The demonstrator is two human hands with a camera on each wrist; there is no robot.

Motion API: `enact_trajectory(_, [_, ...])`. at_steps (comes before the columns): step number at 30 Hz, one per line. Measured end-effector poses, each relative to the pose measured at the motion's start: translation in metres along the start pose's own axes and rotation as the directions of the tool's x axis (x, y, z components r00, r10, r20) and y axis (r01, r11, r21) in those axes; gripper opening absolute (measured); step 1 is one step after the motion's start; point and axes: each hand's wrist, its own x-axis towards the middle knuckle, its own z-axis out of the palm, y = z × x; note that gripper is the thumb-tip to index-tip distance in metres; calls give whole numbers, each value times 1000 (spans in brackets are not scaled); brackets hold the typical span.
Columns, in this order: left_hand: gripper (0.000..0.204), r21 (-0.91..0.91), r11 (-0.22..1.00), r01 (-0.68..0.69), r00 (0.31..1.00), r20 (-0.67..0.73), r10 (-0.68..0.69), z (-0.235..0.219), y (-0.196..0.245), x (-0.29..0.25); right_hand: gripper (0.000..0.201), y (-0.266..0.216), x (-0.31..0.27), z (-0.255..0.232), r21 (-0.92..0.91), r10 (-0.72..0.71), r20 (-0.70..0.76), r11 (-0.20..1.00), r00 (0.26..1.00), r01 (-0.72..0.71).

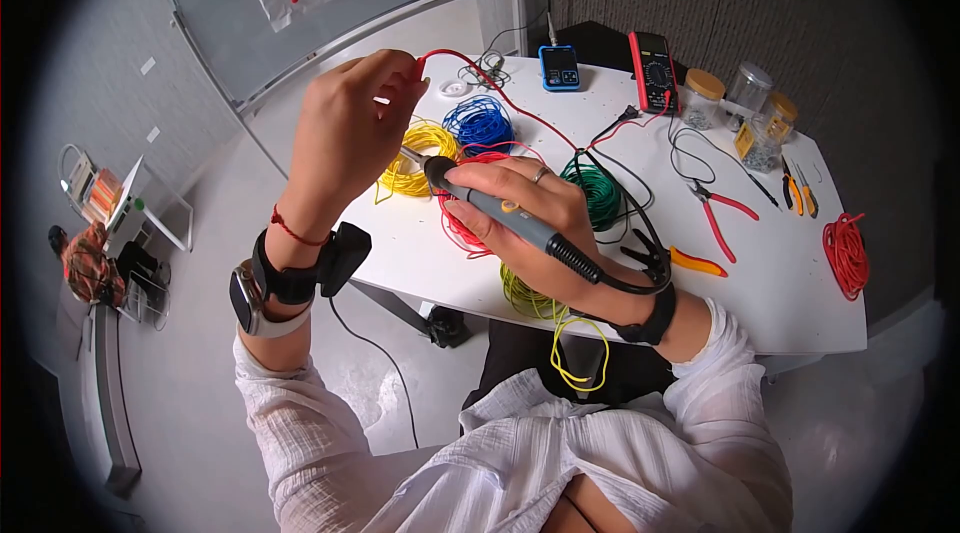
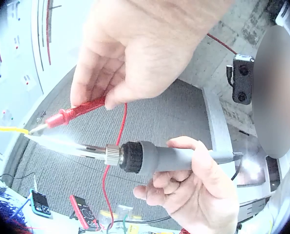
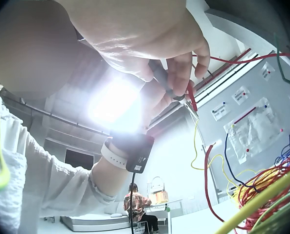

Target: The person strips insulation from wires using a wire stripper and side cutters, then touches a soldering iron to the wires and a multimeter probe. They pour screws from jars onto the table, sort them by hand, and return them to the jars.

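A red bracelet (image 1: 278,218) accompanies crinkled white sleeves (image 1: 300,418).

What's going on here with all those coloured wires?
A person is working with both hands at a white table. The left hand pinches a red probe, and the right hand grips a grey soldering iron. Both tips are at or near the end of a yellow wire; I can't tell whether they actually touch it. A red multimeter sits on the table, along with coils of wire in several colours.

Matt plastic soldering iron (image 2: 151,158), shiny metal barrel (image 2: 94,152)
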Motion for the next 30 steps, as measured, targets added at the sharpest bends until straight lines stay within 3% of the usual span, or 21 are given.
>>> enact_trajectory(3, [11, 21, 999, 35, 998, 53, -36, 0, 0, 0, 24, 1, 0, 0, 3, 0, -6, 1000, 1000, 0])
enact_trajectory(5, [7, -15, 1000, 10, 1000, 3, -10, 2, 0, 0, 24, 0, 0, 0, 2, -1, -5, 1000, 1000, 1])
enact_trajectory(16, [7, -17, 1000, 15, 1000, 9, -14, 1, -1, 0, 23, -6, 3, -6, -9, 29, 58, 1000, 998, -28])
enact_trajectory(22, [8, -16, 1000, 17, 1000, 11, -17, 1, 1, -1, 24, -3, 1, -8, -55, -23, 59, 998, 998, 26])
enact_trajectory(24, [8, -34, 999, 13, 1000, 13, -12, 2, 5, -2, 22, 0, -2, -15, 32, 33, -16, 999, 999, -32])
enact_trajectory(26, [8, -55, 998, -4, 1000, 3, 4, 1, 13, -6, 21, 5, -4, -43, 84, 135, 4, 987, 991, -135])
enact_trajectory(27, [9, -60, 998, -31, 999, -7, 31, 2, 17, -9, 21, 5, -2, -66, 166, 408, 138, 889, 903, -427])
enact_trajectory(28, [9, -74, 996, -48, 999, -11, 47, 2, 18, -10, 24, 16, -3, -80, 364, 479, 70, 805, 875, -469])
enact_trajectory(30, [10, -51, 994, -101, 989, 103, 106, 3, 20, -10, 26, 32, 14, -125, 444, 608, 27, 704, 794, -554])
